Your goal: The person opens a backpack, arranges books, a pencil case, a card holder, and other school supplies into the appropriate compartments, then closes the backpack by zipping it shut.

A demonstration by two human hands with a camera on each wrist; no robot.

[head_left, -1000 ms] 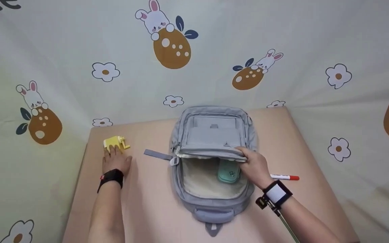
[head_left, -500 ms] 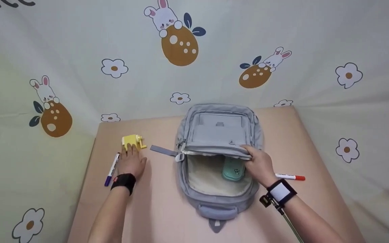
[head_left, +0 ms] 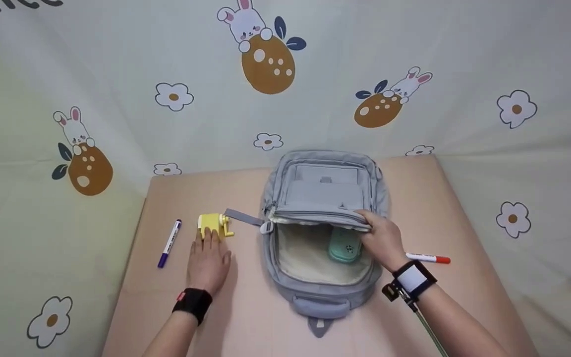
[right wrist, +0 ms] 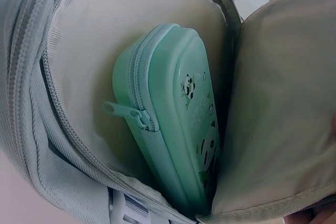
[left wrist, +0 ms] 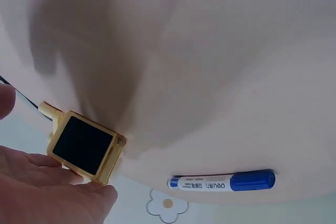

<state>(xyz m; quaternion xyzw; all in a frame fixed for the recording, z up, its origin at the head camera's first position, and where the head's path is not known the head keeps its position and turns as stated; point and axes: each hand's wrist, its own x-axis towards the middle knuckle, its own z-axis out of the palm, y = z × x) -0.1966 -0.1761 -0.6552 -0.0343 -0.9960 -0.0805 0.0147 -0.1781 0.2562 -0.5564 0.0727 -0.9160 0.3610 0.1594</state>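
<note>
My left hand (head_left: pixel 209 265) rests its extended fingers on a yellow hand-crank pencil sharpener (head_left: pixel 210 225), left of the grey backpack (head_left: pixel 327 292). In the left wrist view, the sharpener (left wrist: pixel 81 144) shows a dark window, and the thumb stays apart from it. My right hand (head_left: pixel 383 241) grips the edge of the backpack's front flap (head_left: pixel 327 196), holding the compartment open. Inside lies a mint-green zipped pencil case (head_left: pixel 343 245); pandas on the case (right wrist: pixel 170 114) show in the right wrist view. The right fingers are mostly hidden there.
A blue-capped marker (head_left: pixel 170 244) lies left of the left hand. A red-capped marker (head_left: pixel 429 258) lies beside the backpack on the right, partly behind the right hand. A grey strap (head_left: pixel 242 217) extends toward the sharpener. Behind the table (head_left: pixel 260 337) hangs a printed cloth (head_left: pixel 325 99).
My left hand has slid the sharpener toward me and to the right, uncovering the blue-capped marker. The right hand keeps its grip on the flap. The head view has shifted slightly.
</note>
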